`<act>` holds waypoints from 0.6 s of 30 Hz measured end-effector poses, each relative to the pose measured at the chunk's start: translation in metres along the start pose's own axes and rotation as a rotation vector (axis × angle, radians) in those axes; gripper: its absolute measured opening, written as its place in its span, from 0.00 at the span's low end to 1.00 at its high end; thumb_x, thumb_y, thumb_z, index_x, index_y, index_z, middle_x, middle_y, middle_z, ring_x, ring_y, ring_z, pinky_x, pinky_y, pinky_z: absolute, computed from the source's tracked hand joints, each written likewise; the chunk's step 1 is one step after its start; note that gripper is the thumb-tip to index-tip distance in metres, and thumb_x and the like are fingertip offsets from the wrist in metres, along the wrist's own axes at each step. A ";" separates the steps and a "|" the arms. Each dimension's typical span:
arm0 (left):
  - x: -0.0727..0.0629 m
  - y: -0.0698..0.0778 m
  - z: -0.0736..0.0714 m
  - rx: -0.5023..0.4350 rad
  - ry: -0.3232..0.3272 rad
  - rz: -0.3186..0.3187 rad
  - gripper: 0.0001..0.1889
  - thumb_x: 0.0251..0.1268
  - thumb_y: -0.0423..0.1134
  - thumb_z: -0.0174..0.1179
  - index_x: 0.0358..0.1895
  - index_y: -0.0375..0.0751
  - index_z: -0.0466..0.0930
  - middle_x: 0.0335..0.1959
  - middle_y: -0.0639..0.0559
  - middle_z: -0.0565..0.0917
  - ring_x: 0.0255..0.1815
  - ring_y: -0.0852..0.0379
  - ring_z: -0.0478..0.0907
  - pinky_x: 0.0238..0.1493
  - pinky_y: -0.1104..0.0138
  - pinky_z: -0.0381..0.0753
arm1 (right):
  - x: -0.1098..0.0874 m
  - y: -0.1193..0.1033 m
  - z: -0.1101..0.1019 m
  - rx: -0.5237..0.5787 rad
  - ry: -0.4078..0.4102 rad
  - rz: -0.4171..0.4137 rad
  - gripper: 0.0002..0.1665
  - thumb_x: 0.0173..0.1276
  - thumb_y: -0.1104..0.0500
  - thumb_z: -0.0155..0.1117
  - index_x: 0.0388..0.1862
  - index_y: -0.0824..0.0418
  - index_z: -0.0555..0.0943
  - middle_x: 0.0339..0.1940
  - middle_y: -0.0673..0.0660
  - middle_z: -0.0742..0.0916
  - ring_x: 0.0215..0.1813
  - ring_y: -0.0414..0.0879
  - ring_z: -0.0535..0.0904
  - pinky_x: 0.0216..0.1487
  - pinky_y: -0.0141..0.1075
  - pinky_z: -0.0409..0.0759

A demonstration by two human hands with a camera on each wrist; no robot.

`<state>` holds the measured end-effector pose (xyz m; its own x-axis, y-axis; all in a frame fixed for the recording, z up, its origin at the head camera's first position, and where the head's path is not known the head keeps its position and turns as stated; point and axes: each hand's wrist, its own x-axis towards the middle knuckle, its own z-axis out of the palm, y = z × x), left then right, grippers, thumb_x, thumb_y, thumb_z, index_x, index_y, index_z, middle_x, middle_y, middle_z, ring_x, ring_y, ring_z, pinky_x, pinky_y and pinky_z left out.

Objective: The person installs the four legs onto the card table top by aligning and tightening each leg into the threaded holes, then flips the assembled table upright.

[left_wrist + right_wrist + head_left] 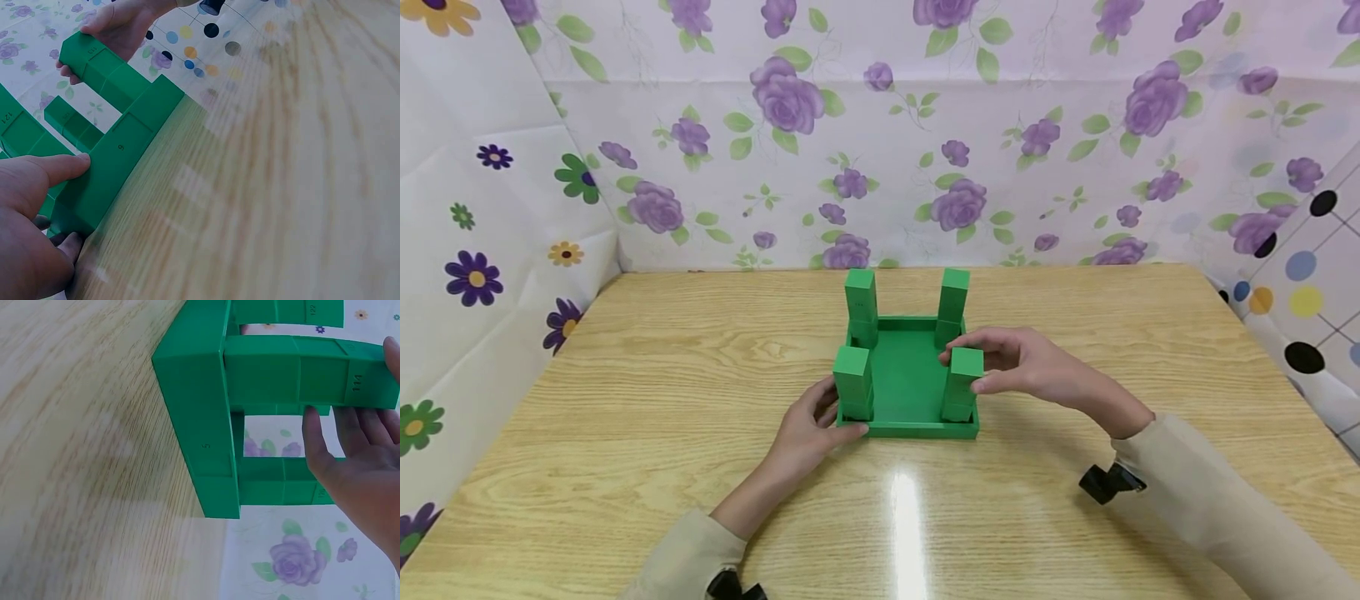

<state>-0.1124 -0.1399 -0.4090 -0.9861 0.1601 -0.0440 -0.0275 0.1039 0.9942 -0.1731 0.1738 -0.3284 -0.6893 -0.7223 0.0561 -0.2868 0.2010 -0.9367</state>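
Observation:
A green square tray (906, 430) with low walls sits on the table, a tall post of stacked green blocks standing upright in each corner. My left hand (808, 425) grips the tray's near left corner, thumb on the front wall and fingers round the left side; the left wrist view shows this thumb (69, 165) on the green wall. Above the tray's right side, my right hand (1030, 367) holds the upper part of the near right post, the green block (966, 367), between thumb and fingers. The right wrist view shows the number 114 on this block (369, 378).
Behind it rise the far left post (861, 304) and far right post (953, 304). The near left post (853, 383) stands beside my left hand. A wooden table (662, 375) carries everything, with a flowered cloth (880, 150) hanging along its back.

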 end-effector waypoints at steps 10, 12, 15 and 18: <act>0.000 0.000 0.000 -0.003 -0.002 -0.003 0.41 0.52 0.25 0.69 0.71 0.37 0.62 0.65 0.40 0.70 0.69 0.46 0.64 0.66 0.61 0.68 | 0.000 -0.002 0.001 -0.063 0.012 -0.034 0.27 0.64 0.66 0.67 0.63 0.63 0.75 0.57 0.56 0.82 0.58 0.47 0.78 0.54 0.40 0.78; 0.001 0.000 0.000 -0.007 -0.003 -0.004 0.40 0.53 0.25 0.69 0.71 0.37 0.62 0.65 0.40 0.70 0.69 0.45 0.64 0.66 0.61 0.68 | 0.000 -0.002 0.002 -0.080 0.017 -0.024 0.27 0.64 0.65 0.67 0.63 0.62 0.75 0.58 0.55 0.81 0.59 0.46 0.77 0.58 0.42 0.76; 0.001 0.000 0.000 -0.013 -0.003 -0.009 0.40 0.53 0.25 0.69 0.71 0.37 0.62 0.65 0.40 0.70 0.69 0.45 0.64 0.66 0.61 0.69 | 0.000 -0.003 0.001 -0.102 0.020 -0.010 0.27 0.64 0.64 0.68 0.63 0.61 0.75 0.58 0.54 0.82 0.59 0.45 0.77 0.62 0.48 0.74; 0.001 0.001 0.001 -0.016 -0.005 -0.014 0.40 0.53 0.25 0.69 0.71 0.37 0.62 0.65 0.39 0.70 0.69 0.45 0.64 0.66 0.61 0.69 | 0.000 -0.004 0.000 -0.110 0.021 0.004 0.28 0.64 0.63 0.69 0.63 0.61 0.75 0.58 0.54 0.82 0.59 0.45 0.78 0.63 0.52 0.72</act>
<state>-0.1129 -0.1391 -0.4082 -0.9848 0.1636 -0.0582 -0.0438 0.0901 0.9950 -0.1718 0.1726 -0.3249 -0.7041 -0.7075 0.0606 -0.3544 0.2762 -0.8934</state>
